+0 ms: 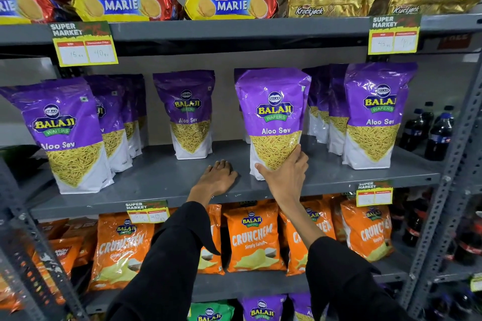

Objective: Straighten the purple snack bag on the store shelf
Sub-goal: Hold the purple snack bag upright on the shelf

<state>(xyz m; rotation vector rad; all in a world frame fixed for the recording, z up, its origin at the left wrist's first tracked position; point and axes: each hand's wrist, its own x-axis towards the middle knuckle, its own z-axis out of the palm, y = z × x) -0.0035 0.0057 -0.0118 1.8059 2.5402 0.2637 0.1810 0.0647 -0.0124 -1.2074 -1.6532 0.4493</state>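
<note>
A purple Aloo Sev snack bag [273, 112] stands upright near the front of the grey middle shelf [169, 177], right of centre. My right hand [284, 172] grips its lower front, thumb on the left bottom corner and fingers around the right side. My left hand [217, 177] rests palm down on the bare shelf just left of the bag, fingers curled, holding nothing.
More purple bags stand along the shelf: left [67, 135], further back at centre [189, 114] and right [375, 117]. Orange chip bags [253, 237] fill the shelf below, biscuit packs [229, 5] the one above. Dark bottles [438, 135] stand beyond the right upright.
</note>
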